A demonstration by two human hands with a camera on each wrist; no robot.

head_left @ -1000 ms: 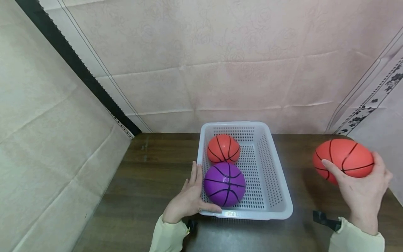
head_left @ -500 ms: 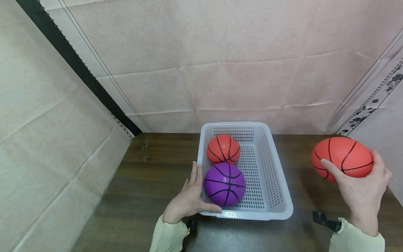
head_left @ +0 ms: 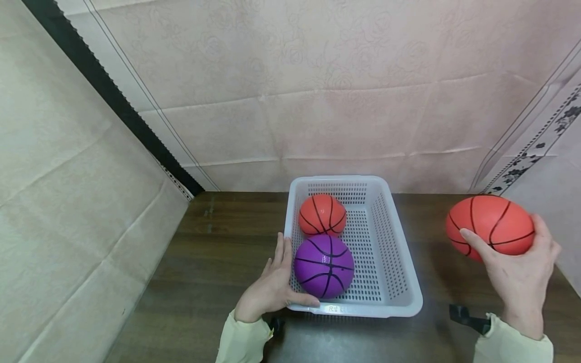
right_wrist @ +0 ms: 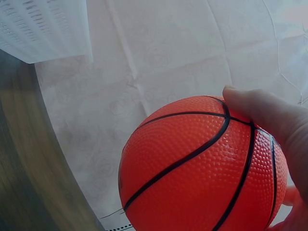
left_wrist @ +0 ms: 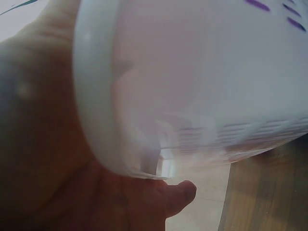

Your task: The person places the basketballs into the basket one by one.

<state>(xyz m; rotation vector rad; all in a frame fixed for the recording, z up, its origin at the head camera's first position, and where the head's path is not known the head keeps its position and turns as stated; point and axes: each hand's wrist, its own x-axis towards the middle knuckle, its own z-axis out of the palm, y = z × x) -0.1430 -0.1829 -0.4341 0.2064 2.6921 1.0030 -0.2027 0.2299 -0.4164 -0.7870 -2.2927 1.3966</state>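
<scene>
My right hand (head_left: 522,269) grips an orange-red toy basketball (head_left: 490,227) with black lines, to the right of the basket. In the right wrist view the thumb presses on top of this ball (right_wrist: 192,163), whose far side is hidden. My left hand (head_left: 268,290) rests against the near left corner of a pale plastic basket (head_left: 406,252), fingers straight along its left side and thumb over the front rim. Inside the basket a purple ball (head_left: 324,266) sits in front of a smaller orange ball (head_left: 322,214). The basket wall (left_wrist: 178,62) fills most of the left wrist view.
A dark wooden table (head_left: 218,272) carries the basket. Pale patterned cloth (head_left: 317,101) rises behind the table's back edge, and more cloth (head_left: 81,227) stands along the left side. A black strap (head_left: 469,318) sticks out at the right wrist.
My right hand has shifted slightly left and a little up with the ball. The left hand, the basket and the balls in it stay where they were.
</scene>
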